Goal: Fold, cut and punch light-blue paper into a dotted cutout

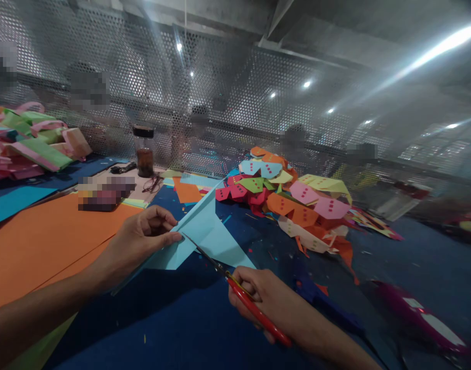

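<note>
A folded sheet of light blue paper (199, 223) is pinched between the thumb and fingers of my left hand (152, 231), above the dark blue table. My right hand (258, 298) is wrapped round the red handles of a pair of scissors (254, 311). Their thin dark blades point up and left, with the tips at the paper close to my left thumb. Whether the blades have cut into the sheet I cannot tell. Folded paper pieces with red dots (305, 213), in orange, pink, green and other colours, are heaped beyond the blue paper.
Orange sheets (54, 246) lie at the left, near a jar with a dark lid (144, 154). Folded paper strips (38, 139) are piled at the far left. A dark blue glue gun (324, 298) and a purple object (424, 318) lie right. Perforated metal panels (228, 92) stand behind.
</note>
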`<state>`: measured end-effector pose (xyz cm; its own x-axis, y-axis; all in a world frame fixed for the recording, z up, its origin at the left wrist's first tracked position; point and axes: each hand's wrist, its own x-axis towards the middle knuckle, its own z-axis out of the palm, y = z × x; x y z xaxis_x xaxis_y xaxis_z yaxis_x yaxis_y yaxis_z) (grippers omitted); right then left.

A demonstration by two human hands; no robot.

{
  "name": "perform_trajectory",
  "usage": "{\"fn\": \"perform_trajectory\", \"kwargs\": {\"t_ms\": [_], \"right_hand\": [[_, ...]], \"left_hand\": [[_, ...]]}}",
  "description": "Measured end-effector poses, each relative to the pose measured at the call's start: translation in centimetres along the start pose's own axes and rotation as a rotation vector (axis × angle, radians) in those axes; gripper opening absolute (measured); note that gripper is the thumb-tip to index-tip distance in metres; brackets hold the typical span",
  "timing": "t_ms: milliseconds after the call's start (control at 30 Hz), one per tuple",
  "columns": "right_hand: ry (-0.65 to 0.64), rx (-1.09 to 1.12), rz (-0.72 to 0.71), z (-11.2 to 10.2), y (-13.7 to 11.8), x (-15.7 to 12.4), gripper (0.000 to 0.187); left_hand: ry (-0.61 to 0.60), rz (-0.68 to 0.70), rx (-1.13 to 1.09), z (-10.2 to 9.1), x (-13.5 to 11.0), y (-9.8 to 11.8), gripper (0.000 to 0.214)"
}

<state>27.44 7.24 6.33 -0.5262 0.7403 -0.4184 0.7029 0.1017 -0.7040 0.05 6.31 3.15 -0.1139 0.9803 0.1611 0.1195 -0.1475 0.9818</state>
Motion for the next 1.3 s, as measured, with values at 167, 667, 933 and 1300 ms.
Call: {"fn": "perform_trajectory", "kwargs": {"t_ms": [167,667,933,1300], "right_hand": [[0.015,-0.044,0.000,-0.05,-0.20,-0.18,0.007],[0.016,-0.037,-0.003,0.01,-0.15,-0.17,0.011],[0.033,-0.070,-0.041,0.09,0.11,-0.11,0.006],[0.052,-0.143,-0.042,-0.26,-0.22,-0.21,0.004]], "left_hand": [[-0.009,-0.025,-0.002,-0.06,-0.07,0.03,0.036],[-0.009,-0.028,-0.004,-0.04,-0.19,0.18,0.035],[-0.014,-0.056,-0.040,0.01,-0.08,0.12,0.036],[-0.046,-0.084,-0.117,-0.09,-0.03,0.10,0.034]]}}
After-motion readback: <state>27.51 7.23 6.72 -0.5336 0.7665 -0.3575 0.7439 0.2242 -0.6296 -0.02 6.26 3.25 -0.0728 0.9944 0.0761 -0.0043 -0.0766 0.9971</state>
